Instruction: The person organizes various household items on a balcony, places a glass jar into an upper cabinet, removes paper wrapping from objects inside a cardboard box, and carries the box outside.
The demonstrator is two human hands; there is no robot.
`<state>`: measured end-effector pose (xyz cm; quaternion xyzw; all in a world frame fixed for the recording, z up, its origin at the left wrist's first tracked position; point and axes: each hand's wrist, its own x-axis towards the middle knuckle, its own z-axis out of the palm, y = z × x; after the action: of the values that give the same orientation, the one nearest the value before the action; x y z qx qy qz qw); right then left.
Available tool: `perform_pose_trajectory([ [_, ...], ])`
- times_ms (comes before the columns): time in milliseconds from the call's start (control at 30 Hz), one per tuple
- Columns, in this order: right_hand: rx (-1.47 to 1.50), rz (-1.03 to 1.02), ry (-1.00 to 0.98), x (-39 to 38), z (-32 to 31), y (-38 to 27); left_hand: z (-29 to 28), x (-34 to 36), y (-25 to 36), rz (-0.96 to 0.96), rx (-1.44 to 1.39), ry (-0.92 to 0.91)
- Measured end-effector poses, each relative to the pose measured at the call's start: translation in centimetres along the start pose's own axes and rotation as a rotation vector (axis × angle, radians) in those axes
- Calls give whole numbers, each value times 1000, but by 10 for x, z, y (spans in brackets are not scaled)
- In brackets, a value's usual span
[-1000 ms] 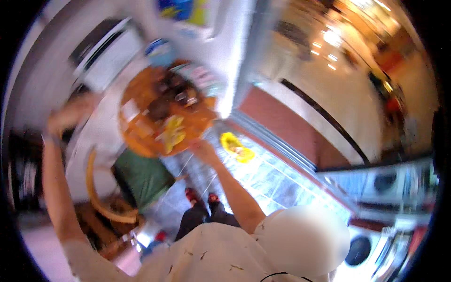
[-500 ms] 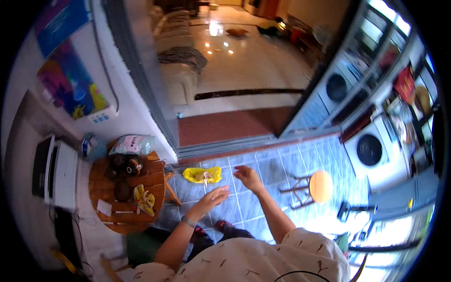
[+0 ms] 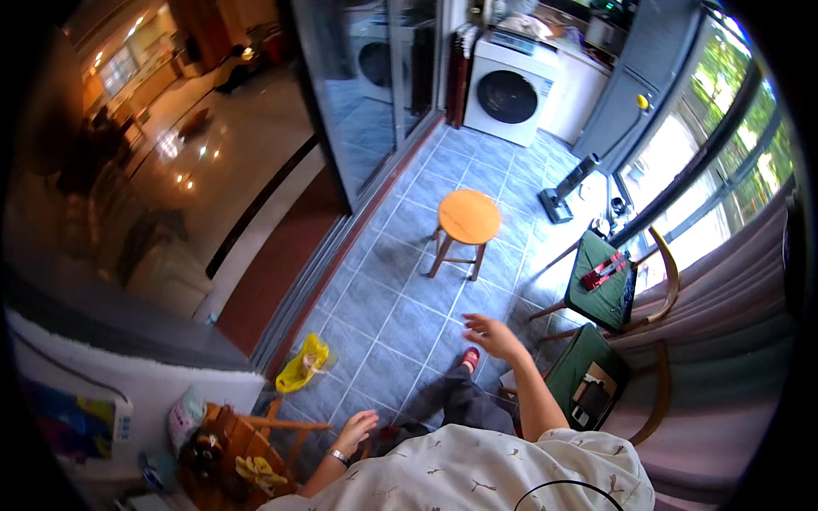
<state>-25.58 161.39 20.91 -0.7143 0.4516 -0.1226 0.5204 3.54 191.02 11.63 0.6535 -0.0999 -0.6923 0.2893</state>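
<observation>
My left hand (image 3: 354, 431), with a bracelet or watch at the wrist, hangs empty over the floor beside the round wooden table (image 3: 223, 427). Its fingers are stretched out. Out in front on the right, my right hand (image 3: 496, 335) is also empty, fingers loosely extended. Neither hand touches anything. Near the door track lies a yellow plastic bag (image 3: 298, 366), its mouth open and something pale at its edge. Farther ahead stands a round wooden stool (image 3: 469, 216). Banana peels or bananas (image 3: 257, 470) lie on the table.
A green chair (image 3: 601, 279) with a red object on it stands at the right, with another green chair (image 3: 558, 387) nearer. An upright vacuum cleaner (image 3: 558, 204) and a white washing machine (image 3: 509, 92) are farther off. The sliding door (image 3: 336, 153) borders the left.
My view has swung to the right, so the table and yellow bag now sit lower left and the stool is ahead. One foot has stepped forward. Both hands stay empty.
</observation>
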Motion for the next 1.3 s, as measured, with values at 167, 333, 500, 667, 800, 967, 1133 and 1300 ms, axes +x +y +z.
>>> perform_pose_trajectory([
  [167,424,102,310,-22,-118,86,72,89,132,191,182,-85],
  [333,376,189,389,-11,-233,87,206,146,310,430,34,-35],
  [500,520,11,354,37,-314,78,318,181,415,462,204,-325],
  [667,489,100,141,90,-388,105,351,254,455,326,132,-244],
  [800,338,124,133,135,-471,124,358,317,491,260,-24,-116],
  [967,308,150,329,198,-572,127,404,399,583,204,-121,-103],
  [1133,304,190,340,262,-660,111,477,447,721,411,-127,-213],
  [1300,387,301,218,342,-757,174,560,494,841,420,-145,-280],
])
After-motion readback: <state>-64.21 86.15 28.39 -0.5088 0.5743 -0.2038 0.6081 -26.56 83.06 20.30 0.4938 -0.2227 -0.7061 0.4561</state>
